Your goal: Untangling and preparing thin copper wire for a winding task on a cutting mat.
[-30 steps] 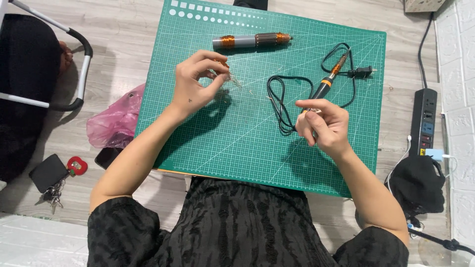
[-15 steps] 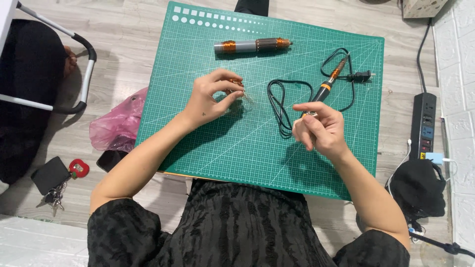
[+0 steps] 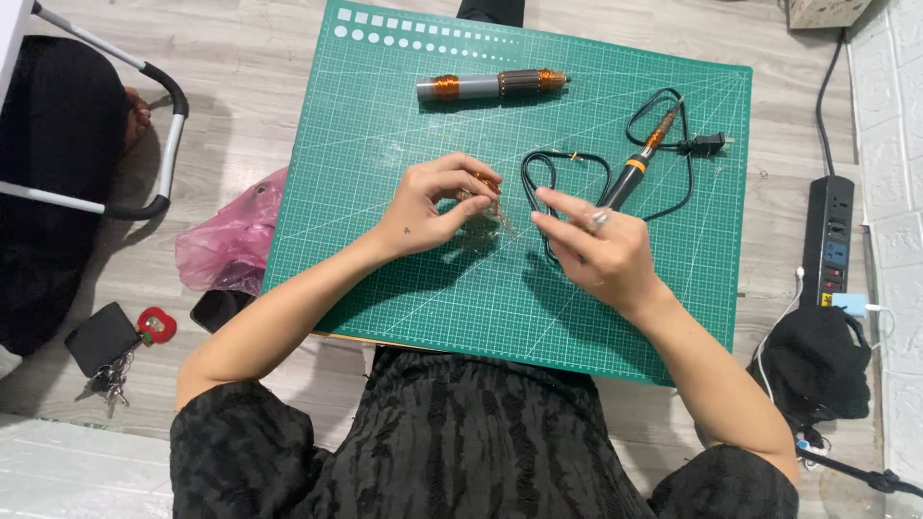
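We see the left hand curled over the green cutting mat, its fingertips pinched narrowly on a small coppery wire piece held just above the mat near its middle. The right hand hovers just beside it, index and middle fingers stretched out toward that piece, the other fingers folded in; we cannot tell whether anything is held between them (a ring shows on one finger). Just behind the right hand lies a soldering iron with a black and orange handle, its black cord looping on the mat and ending in a plug near the right edge. At the far side of the mat rests a grey cylindrical motor part wound with copper at both ends, well apart from both hands. Off the mat to the left lie a pink plastic bag and a bunch of keys on the wooden floor; to the right stands a black power strip.
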